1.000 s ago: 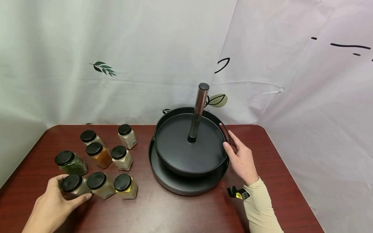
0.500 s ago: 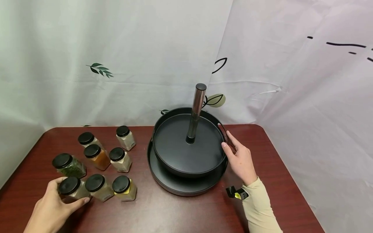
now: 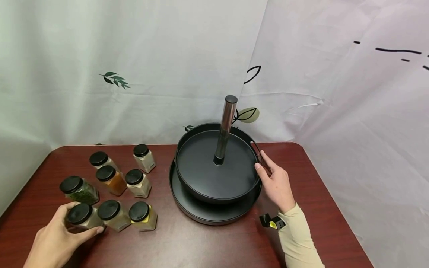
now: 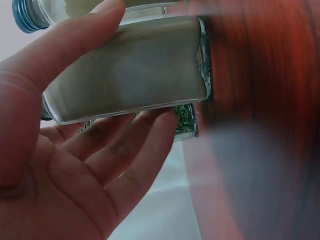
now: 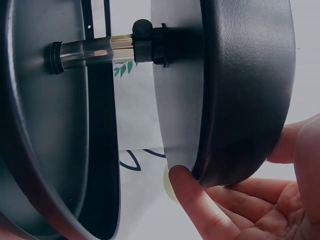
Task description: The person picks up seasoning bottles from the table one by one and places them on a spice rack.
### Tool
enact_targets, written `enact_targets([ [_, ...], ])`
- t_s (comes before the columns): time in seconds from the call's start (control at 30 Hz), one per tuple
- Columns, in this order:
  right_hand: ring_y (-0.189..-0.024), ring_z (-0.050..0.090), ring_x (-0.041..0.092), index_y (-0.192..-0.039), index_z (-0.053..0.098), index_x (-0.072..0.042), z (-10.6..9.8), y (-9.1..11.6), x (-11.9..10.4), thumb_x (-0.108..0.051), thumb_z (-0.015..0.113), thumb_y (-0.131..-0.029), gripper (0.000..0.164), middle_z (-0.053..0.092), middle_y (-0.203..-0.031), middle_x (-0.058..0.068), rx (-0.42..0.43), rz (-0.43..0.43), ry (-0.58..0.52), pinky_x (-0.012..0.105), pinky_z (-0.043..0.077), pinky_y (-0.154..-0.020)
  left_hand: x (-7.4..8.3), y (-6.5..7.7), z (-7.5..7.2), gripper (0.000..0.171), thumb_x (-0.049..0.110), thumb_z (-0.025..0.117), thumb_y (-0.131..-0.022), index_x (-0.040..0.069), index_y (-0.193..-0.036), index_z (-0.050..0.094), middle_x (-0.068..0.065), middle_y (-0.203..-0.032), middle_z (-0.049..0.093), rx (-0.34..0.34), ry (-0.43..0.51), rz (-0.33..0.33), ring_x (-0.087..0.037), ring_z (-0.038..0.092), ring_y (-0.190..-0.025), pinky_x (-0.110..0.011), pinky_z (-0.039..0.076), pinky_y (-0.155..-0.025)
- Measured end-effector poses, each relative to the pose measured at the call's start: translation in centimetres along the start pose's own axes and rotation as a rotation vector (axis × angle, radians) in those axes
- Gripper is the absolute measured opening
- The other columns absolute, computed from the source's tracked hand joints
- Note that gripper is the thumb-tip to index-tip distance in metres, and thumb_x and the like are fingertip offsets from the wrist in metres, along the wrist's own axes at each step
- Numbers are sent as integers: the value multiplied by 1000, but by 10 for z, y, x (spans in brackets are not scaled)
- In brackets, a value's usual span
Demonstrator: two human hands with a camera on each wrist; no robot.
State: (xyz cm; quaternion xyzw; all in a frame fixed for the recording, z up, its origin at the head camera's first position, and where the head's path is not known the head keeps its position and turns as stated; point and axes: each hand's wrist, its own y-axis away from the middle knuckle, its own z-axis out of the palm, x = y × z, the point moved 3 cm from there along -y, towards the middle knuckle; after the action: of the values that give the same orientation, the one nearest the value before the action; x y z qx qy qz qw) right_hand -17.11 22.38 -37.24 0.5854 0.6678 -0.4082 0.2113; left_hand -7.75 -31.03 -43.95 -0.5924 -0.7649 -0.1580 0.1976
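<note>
At the front left of the head view, my left hand (image 3: 53, 236) holds a spice jar (image 3: 80, 213) with a black lid, thumb on one side and fingers on the other. The left wrist view shows this clear jar (image 4: 140, 67) full of greyish-beige powder, its base near the tabletop. My right hand (image 3: 277, 185) grips the right edge of a black two-tier round tray (image 3: 197, 175) at its upper tier, by the handle opening. In the right wrist view, the thumb and fingers lie on opposite sides of that tier (image 5: 245, 95). A clear post (image 3: 226, 128) rises from its middle.
Several more black-lidded jars stand around the held one: green herbs (image 3: 82, 193), orange powder (image 3: 115, 182), pale powders (image 3: 115, 217), and one with a yellow label (image 3: 145, 219). The wider lower tier (image 3: 204, 217) rests on the red-brown table (image 3: 181, 249). A white curtain (image 3: 167, 56) hangs behind.
The head view shifts slightly between the first frame and the later ones. Both hands, the jars and the two-tier tray keep their places.
</note>
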Motion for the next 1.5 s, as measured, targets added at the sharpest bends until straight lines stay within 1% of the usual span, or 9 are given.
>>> enact_targets([
  [0.33, -125, 59, 24, -150, 47, -9, 0, 0, -1, -29, 57, -104, 51, 55, -144, 12, 10, -7, 4, 42, 51, -95, 7, 4, -11, 97, 45, 92, -68, -5, -135, 42, -22, -89, 69, 79, -8, -27, -46, 64, -81, -58, 45, -69],
  [0.63, -124, 60, 24, -150, 47, -10, 0, 0, -1, -30, 57, -104, 51, 54, -144, 12, 15, -6, 10, 36, 52, -94, 12, 9, -22, 93, 42, 93, -68, -2, -135, 46, -22, -91, 70, 164, 8, -34, -46, 64, -84, -59, 44, -72],
  [0.73, -125, 59, 23, -150, 47, -11, 0, 0, -1, -31, 57, -104, 51, 55, -144, 12, 15, -3, 12, 21, 50, -92, 13, 10, -27, 92, 44, 94, -66, 2, -134, 48, -14, -84, 71, 190, 13, -18, -25, 66, -75, -58, 43, -73],
  [0.8, -125, 59, 23, -150, 47, -12, 0, -1, 0, -31, 57, -104, 51, 55, -144, 11, 15, -2, 9, 11, 46, -89, 15, 10, -31, 92, 45, 95, -64, 5, -134, 50, -12, -84, 72, 207, 16, 2, -3, 59, -71, -55, 42, -74],
  [0.87, -126, 59, 23, -150, 47, -12, 0, 0, 0, -31, 57, -104, 51, 55, -144, 12, 12, -2, 3, 6, 43, -87, 18, 10, -34, 91, 45, 95, -62, 7, -132, 52, -12, -86, 72, 219, 9, 19, 9, 49, -66, -50, 42, -72],
  [0.97, -126, 59, 24, -151, 46, -11, 0, 0, 0, -31, 57, -104, 51, 55, -144, 13, 7, -2, -6, 4, 42, -86, 24, 10, -38, 91, 43, 95, -63, 4, -133, 51, -17, -94, 71, 223, -1, 25, -6, 60, -74, -50, 42, -70],
  [1.1, -126, 59, 23, -150, 47, -11, 1, 0, 0, -30, 57, -104, 51, 55, -143, 12, 6, -2, -5, 5, 42, -87, 32, 11, -42, 93, 40, 94, -66, 0, -136, 48, -25, -107, 66, 222, -11, 11, -43, 61, -87, -52, 43, -67],
  [1.27, -125, 59, 23, -150, 47, -11, 1, 1, 0, -30, 57, -104, 51, 55, -143, 13, 6, -1, -6, 7, 43, -88, 40, 12, -46, 94, 38, 93, -69, -1, -140, 45, -29, -115, 62, 229, 6, -12, -51, 58, -95, -60, 42, -72],
  [1.5, -125, 59, 23, -151, 46, -12, 1, 1, 0, -31, 57, -104, 51, 55, -144, 13, 1, 0, -5, 6, 42, -87, 49, 10, -50, 94, 36, 94, -68, 0, -140, 45, -29, -108, 66, 231, 11, -1, -52, 60, -98, -62, 43, -74],
])
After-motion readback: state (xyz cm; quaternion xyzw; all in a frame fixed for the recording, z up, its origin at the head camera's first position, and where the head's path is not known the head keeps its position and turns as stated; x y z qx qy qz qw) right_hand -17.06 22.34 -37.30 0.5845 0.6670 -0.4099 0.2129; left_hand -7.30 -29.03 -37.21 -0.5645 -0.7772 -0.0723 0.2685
